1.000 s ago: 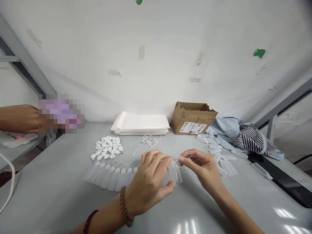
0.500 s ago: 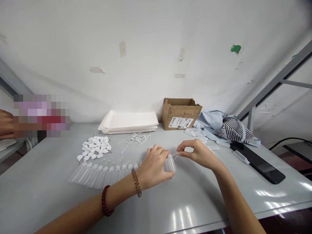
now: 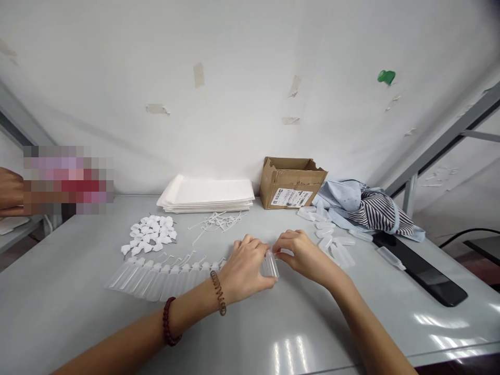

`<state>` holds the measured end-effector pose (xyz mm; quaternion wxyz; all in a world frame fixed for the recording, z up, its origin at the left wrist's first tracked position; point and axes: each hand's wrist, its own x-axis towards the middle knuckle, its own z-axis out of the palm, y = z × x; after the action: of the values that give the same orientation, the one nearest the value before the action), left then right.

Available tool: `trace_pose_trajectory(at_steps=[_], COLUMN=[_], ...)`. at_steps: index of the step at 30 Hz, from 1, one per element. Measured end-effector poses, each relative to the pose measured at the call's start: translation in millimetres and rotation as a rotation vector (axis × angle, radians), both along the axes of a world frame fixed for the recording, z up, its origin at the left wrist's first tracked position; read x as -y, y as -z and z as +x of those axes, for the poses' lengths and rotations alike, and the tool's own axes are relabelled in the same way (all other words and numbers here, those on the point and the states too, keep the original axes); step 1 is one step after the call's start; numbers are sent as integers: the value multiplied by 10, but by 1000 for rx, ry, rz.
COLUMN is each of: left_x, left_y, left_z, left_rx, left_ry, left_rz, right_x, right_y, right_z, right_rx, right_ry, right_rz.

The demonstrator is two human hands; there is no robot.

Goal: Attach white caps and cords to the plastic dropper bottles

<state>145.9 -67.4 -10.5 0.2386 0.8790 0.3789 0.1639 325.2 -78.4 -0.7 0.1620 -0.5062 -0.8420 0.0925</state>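
Note:
My left hand (image 3: 250, 268) is wrapped round a few translucent plastic bottles (image 3: 270, 264), held together above the table; the fingers hide how many. Right beside their upper ends, my right hand (image 3: 299, 255) is closed in a pinch on a thin white bent tube, mostly hidden by the fingertips. To the left, a row of similar translucent bottles (image 3: 156, 281) lies side by side, with thin white bent tubes (image 3: 187, 259) near their necks. Behind that row are a pile of small white caps (image 3: 154, 233) and a tangle of thin white tubes (image 3: 222, 221).
White envelope-like sheets (image 3: 213, 194) are stacked by the wall, next to an open cardboard box (image 3: 292, 185). Loose translucent bottles (image 3: 341, 253), bundled blue and striped cloth (image 3: 375, 211) and a long black object (image 3: 424, 271) lie on the right. Another person's arm (image 3: 11, 190) shows far left.
My right hand has moved left, bringing the thin white tube up to the bottles' upper ends. My left hand keeps its hold, and the view has shifted slightly.

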Motion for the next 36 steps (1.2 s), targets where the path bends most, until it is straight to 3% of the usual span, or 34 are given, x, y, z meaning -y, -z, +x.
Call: trace_pose_trajectory(at_steps=[8, 15, 25, 29, 36], left_x=[11, 18, -27, -184, -667], left_y=[38, 27, -15, -71, -133], left_z=[9, 7, -29, -70, -243], left_rx=[-61, -122, -112, -155, -326], left_ry=[7, 17, 50, -63, -311], left_rz=[51, 30, 18, 66, 212], right_x=[-6, -6, 8, 3, -2], right_y=[39, 5, -13, -12, -89], right_z=[-19, -46, -43, -27, 86], right_rx=[67, 134, 141, 126, -41], right_ry=[-19, 49, 68, 68, 107], right_rz=[13, -131, -197, -208, -170])
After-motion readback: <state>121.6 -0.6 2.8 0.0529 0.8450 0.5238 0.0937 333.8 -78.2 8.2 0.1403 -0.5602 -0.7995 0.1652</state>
